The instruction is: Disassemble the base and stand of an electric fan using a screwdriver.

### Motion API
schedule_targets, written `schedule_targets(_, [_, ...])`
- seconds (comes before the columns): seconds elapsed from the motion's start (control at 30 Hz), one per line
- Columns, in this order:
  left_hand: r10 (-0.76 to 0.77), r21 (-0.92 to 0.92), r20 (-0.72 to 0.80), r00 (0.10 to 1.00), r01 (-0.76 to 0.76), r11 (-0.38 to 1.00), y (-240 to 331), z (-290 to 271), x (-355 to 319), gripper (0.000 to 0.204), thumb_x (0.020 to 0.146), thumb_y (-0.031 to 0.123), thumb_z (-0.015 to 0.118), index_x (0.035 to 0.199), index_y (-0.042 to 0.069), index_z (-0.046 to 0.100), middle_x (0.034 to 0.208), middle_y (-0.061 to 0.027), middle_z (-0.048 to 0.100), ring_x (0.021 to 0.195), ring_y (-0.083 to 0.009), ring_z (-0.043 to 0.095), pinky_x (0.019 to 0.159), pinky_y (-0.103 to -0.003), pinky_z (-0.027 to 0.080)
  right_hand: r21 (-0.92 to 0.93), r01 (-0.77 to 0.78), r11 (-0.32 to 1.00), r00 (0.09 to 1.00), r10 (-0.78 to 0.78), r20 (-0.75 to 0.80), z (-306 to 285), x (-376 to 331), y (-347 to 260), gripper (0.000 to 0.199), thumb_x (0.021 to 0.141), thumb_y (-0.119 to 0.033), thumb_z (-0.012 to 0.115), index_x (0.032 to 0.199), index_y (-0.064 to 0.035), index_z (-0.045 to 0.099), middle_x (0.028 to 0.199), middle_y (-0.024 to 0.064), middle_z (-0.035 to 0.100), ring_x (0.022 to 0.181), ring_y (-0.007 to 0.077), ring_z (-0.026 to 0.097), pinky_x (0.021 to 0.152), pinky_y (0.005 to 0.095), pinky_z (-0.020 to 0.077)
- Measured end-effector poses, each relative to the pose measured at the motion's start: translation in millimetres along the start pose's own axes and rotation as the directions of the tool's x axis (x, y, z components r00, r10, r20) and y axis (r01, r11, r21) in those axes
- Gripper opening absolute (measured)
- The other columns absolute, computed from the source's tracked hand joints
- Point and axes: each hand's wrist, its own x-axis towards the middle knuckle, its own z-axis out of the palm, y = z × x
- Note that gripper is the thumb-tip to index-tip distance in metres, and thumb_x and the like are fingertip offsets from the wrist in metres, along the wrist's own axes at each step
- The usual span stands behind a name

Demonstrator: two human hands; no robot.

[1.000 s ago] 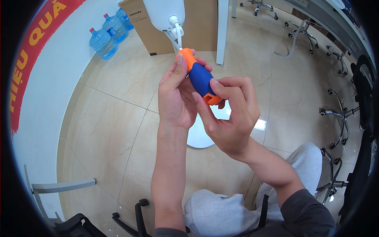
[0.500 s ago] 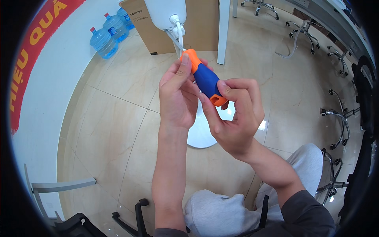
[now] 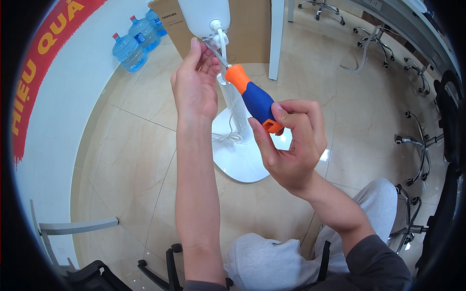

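At ten o'clock I see blue water bottles by the wall. My left hand is raised toward twelve, fingers loosely pinching what looks like the screwdriver's thin metal shaft, though it blurs against the white fan body. My right hand, at centre, grips the blue and orange screwdriver handle, above the fan's round base.

Space under the white plastic fan body is crowded by the left hand, the orange-and-blue-handled screwdriver & the thin white stand pole. Tiled floor to the left is open; right side is blocked by the right hand & grey chair bases.
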Motion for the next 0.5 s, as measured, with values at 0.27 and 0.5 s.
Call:
schedule_targets(0.27, [0.061,0.171,-0.066,0.996,-0.049,0.984,5,-2,4,0.019,0.091,0.012,0.069,0.098,-0.005,0.063,0.086,-0.0089,0.065,0.073,-0.0136,0.06,0.065,-0.026,0.049,0.014,0.021,1.0,1.0,-0.021,0.005,2,-6,1,0.034,0.07,0.004,0.083,0.091,0.0015,0.056,0.095,0.0156,0.058,0.068,0.0148,0.061,0.051,0.0243,0.0486])
schedule_targets(0.5, [0.166,0.104,-0.021,0.986,-0.162,0.981,-9,-13,8,0.016,0.092,0.012,0.067,0.096,-0.003,0.064,0.085,-0.0074,0.064,0.073,-0.0119,0.058,0.064,-0.025,0.047,-0.053,-0.038,0.998,0.997,0.042,0.072,-37,-14,-10,0.034,0.069,0.005,0.082,0.095,0.0031,0.061,0.095,0.0159,0.058,0.069,0.0201,0.063,0.056,0.0271,0.0518])
